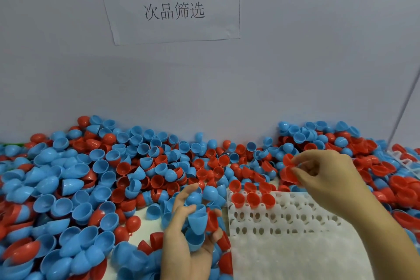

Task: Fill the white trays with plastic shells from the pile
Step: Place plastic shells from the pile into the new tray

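A white tray with rows of round sockets lies on the bench at lower right. Six red shells sit open side up in its far left corner, in two rows of three; the other sockets in view hold nothing. A deep pile of blue and red plastic shells covers the bench to the left and behind the tray, banked against a grey wall. The left hand, palm up just left of the tray, cups a blue shell with a few more blue and red ones in its curled fingers. The right hand, raised over the tray's far edge, pinches red shell pieces at its fingertips. A second white tray shows partly at the far right edge among shells. A paper sign with printed characters hangs on the wall.
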The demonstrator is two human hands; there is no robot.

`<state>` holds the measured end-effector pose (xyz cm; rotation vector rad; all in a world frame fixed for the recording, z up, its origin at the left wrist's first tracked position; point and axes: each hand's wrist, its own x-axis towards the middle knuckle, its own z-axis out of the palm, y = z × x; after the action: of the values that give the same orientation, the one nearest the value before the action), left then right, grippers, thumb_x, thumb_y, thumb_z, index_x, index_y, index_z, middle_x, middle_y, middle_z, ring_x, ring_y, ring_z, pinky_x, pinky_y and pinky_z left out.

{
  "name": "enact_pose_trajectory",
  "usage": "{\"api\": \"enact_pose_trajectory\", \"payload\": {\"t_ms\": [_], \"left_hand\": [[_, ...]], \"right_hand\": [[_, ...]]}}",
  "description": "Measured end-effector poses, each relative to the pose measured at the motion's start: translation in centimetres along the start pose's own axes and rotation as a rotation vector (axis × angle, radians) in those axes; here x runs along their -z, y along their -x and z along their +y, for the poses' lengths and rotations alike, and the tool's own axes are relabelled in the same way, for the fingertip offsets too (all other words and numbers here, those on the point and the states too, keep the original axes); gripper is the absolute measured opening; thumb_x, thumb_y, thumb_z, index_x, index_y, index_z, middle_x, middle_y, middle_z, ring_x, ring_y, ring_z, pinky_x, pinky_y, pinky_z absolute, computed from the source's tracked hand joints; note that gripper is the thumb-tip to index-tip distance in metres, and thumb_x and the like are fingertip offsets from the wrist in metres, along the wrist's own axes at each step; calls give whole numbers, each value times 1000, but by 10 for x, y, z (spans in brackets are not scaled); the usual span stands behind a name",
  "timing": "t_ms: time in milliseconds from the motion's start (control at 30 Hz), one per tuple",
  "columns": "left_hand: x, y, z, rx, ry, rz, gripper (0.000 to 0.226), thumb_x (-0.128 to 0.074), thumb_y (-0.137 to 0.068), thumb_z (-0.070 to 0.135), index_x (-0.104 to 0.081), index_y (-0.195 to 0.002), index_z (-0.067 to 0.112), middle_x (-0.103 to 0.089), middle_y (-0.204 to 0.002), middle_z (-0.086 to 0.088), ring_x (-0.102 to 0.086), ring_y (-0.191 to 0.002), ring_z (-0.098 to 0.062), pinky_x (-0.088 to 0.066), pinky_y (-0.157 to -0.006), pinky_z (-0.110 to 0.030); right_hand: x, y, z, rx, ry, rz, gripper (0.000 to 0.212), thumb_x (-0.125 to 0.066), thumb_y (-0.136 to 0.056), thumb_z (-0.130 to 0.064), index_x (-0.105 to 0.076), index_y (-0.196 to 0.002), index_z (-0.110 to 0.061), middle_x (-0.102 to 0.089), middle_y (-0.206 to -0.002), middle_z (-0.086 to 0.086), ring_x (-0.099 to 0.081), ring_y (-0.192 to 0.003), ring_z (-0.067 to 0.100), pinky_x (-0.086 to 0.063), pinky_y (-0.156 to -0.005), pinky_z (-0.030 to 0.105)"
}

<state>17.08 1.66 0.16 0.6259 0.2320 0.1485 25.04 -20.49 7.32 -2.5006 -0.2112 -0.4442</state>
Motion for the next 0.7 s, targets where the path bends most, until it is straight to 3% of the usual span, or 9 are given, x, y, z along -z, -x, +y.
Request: {"api": "enact_pose_trajectory", "payload": {"t_ms": [200, 300, 533, 700], "left_hand": [[-1, 1, 0, -2, 3, -4, 32, -57, -70, 13, -78, -92, 22, -72, -81, -18, -65, -59, -25, -42, -35, -27], [-1, 1, 0, 2, 1, 3, 32, -57, -71, 13, -78, -93, 22, -72, -79, -18, -65, -57, -24, -42, -35, -28], [0, 1, -1, 4, -9, 23, 35, -59, -69, 14, -78, -95, 25, -75, -82, -17, -68, -60, -25, -44, -36, -28], [0, -1, -1, 17, -25, 9, 40, -58, -68, 12, -78, -100, 24, -74, -84, -17, -67, -59, -25, -44, -36, -28]], "right_hand": [[-27, -19, 25, -60, 299, -301, 12, -68, -90, -15, -77, -87, -23, -73, -81, -6, -68, -69, 8, -60, -66, 26], [-53, -16, 32, -74, 419, -370, 19, -62, -91, -10, -76, -94, -23, -71, -90, -3, -67, -77, 14, -61, -74, 32], [-50, -12, 29, -69, 367, -376, 19, -59, -95, -16, -75, -100, -23, -72, -93, -5, -67, -79, 10, -59, -77, 30], [-31, -3, 4, 14, 218, -304, 33, -53, -101, -22, -61, -132, -28, -69, -117, -9, -65, -79, -1, -55, -73, 19]]}}
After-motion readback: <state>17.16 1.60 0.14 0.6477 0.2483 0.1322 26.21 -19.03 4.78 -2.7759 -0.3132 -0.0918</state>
